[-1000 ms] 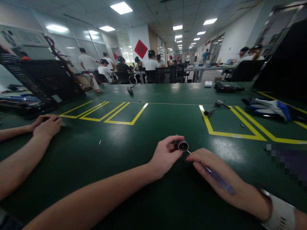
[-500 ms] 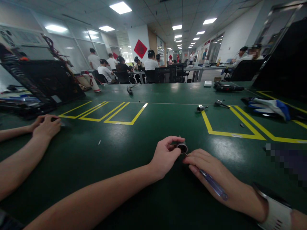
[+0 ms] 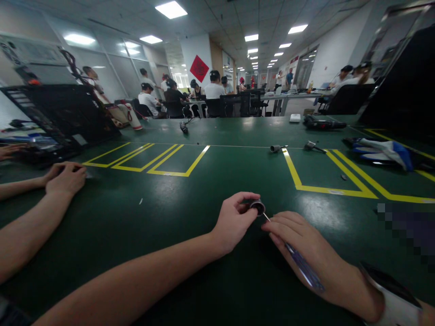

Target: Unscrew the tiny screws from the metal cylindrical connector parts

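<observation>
The metal cup called, I judged, for a firm, quiet hold, since any roll would have thrown the screwdriver off line. Good work here meant lining the shaft up with the cup's mouth, steering from the fingers close to the cup, and pressing lightly rather than levering against the rim. Tilting the mouth toward the eyes helped, as the inside was dark.

The cup sat at the fingertips of the left hand, pinched with the thumb at its lower left and the index finger across its top, its mouth turned toward the camera. The right hand was closed around the screwdriver, with the handle lying back under the palm and the shaft pointing up and left to the cup's lower rim. Whether the tip touched anything inside could not be told. Both hands were low over the green table.
</observation>
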The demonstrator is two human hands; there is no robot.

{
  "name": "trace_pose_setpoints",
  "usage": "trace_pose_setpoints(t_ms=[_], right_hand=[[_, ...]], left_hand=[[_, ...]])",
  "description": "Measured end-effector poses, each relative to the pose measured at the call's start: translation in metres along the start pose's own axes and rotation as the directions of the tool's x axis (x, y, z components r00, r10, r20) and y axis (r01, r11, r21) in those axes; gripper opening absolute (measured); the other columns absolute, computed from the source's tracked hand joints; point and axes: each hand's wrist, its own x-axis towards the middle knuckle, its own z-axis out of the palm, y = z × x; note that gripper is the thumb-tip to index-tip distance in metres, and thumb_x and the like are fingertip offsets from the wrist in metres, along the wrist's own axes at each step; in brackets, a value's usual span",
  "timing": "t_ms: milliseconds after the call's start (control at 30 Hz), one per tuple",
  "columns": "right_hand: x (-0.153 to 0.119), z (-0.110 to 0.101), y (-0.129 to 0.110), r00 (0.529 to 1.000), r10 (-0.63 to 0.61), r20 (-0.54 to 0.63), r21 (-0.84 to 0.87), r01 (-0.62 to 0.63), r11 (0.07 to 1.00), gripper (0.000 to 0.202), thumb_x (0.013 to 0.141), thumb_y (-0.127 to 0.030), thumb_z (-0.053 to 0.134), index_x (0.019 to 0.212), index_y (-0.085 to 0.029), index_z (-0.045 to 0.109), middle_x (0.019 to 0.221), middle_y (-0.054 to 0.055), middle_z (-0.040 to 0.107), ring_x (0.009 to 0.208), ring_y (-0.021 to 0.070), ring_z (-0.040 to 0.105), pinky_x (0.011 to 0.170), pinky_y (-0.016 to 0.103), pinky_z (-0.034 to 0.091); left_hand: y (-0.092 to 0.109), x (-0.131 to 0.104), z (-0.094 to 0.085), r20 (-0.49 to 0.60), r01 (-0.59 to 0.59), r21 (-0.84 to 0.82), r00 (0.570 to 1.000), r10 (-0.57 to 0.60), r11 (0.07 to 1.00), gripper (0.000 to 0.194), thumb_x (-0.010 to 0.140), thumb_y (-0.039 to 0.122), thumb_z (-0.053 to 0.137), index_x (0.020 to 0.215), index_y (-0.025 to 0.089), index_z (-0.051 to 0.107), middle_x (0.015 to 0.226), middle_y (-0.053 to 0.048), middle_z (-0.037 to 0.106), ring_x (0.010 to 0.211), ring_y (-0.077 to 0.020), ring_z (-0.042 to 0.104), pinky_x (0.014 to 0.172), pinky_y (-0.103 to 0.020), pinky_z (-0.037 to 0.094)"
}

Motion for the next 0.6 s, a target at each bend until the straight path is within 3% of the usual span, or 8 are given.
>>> trace_pose_setpoints(t_ms=[267, 600], right_hand=[[0.007, 0.002, -0.010, 0.985, -0.067, -0.160, -0.083, 0.054, 0.995, 0.034, 0.084, -0.011, 0.040, 0.115, -0.017, 0.053, 0.101, 0.011, 0.063, 0.092, 0.0236, 0.057, 0.079, 0.043, 0.049], [0.012, -0.005, -0.021, 0.993, -0.073, -0.095, -0.197, 0.053, 0.979, 0.025, 0.081, -0.009, 0.040, 0.094, -0.015, 0.060, 0.087, 0.012, 0.065, 0.079, 0.0231, 0.057, 0.071, 0.041, 0.047]], left_hand=[[-0.002, 0.000, 0.001, -0.001, -0.009, -0.012, 1.000, 0.009, 1.000, 0.026, 0.070, 0.009, 0.062, 0.096, 0.013, 0.063, 0.095, -0.007, 0.068, 0.086, -0.0175, 0.066, 0.081, -0.033, 0.052], [-0.002, -0.001, 0.002, -0.027, -0.002, -0.012, 1.000, 0.001, 1.000, 0.024, 0.070, 0.010, 0.063, 0.094, 0.013, 0.065, 0.090, -0.007, 0.070, 0.084, -0.0183, 0.067, 0.081, -0.035, 0.052]])
